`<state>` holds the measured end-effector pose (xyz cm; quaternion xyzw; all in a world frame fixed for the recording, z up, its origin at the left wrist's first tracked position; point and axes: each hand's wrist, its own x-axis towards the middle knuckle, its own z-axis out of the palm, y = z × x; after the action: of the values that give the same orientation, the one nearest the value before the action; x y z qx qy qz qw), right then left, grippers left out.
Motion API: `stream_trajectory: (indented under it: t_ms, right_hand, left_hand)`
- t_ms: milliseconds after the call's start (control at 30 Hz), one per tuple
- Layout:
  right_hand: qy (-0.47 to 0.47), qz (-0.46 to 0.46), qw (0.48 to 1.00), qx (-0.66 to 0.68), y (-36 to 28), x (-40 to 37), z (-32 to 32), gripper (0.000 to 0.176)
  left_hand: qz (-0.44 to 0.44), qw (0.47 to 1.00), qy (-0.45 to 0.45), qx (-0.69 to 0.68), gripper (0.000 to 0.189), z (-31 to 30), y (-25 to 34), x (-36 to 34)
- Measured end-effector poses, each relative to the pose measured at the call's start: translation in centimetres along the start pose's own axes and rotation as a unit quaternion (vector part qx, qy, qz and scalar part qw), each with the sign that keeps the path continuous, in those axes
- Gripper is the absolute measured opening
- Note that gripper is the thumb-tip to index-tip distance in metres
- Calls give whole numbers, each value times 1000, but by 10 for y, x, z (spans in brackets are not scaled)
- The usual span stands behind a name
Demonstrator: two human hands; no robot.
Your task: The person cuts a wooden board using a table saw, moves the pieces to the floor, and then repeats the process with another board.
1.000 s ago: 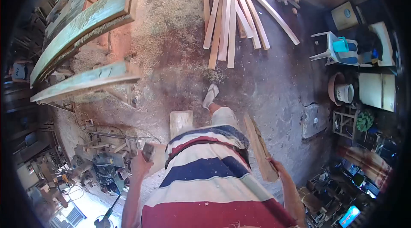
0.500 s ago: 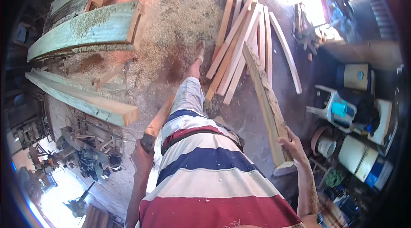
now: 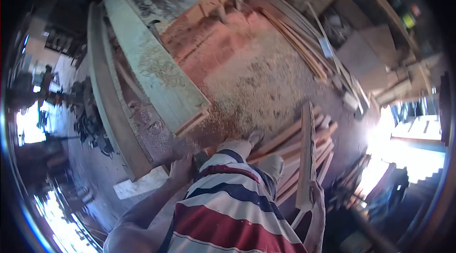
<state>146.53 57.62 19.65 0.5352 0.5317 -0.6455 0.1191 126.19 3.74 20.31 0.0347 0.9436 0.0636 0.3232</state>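
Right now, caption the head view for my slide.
A long board in the right hand's grip, timber strips piled on the floor beyond.

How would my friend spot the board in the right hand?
Start at the striped shirt, then look to its right for the right hand. The board gripped there stretches forward, overlapping the pile of wood strips in view. Unlike those strips, it is held, with a dark, rough edge along its length.

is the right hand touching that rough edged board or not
Touching. The head view shows the right hand against the rough-edged board near its lower end, its fingers meeting the side with no visible gap.
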Motion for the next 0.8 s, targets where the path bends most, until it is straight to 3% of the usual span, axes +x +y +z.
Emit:
stream_trajectory:
  t_ms: [33, 167, 433, 600, 733, 767, 800]
  right_hand:
    - [-6, -14, 999, -31, -33, 8, 4, 58]
    - [-44, 28, 992, -112, -126, 79, -12, 42]
    - [-188, 88, 965, -159, -318, 193, 44, 36]
    - [-185, 53, 932, -308, -371, 345, 46, 50]
    - [-191, 18, 891, -412, -430, 408, 78, 74]
    - [-197, 20, 883, -425, -448, 414, 90, 79]
    - [-205, 22, 875, -439, -465, 421, 103, 83]
  left_hand:
    - [-16, 1000, 1, -15, 43, -12, 18, 2]
    - [-75, 994, 39, -75, 46, -42, 77, 14]
    - [-163, 973, 68, -147, 51, -136, 175, 79]
    - [-129, 958, 150, -209, 59, -188, 204, 150]
    - [-93, 956, 168, -220, 51, -242, 206, 196]
    - [-118, 959, 151, -210, 49, -270, 214, 205]
    - [-120, 960, 140, -212, 55, -287, 210, 218]
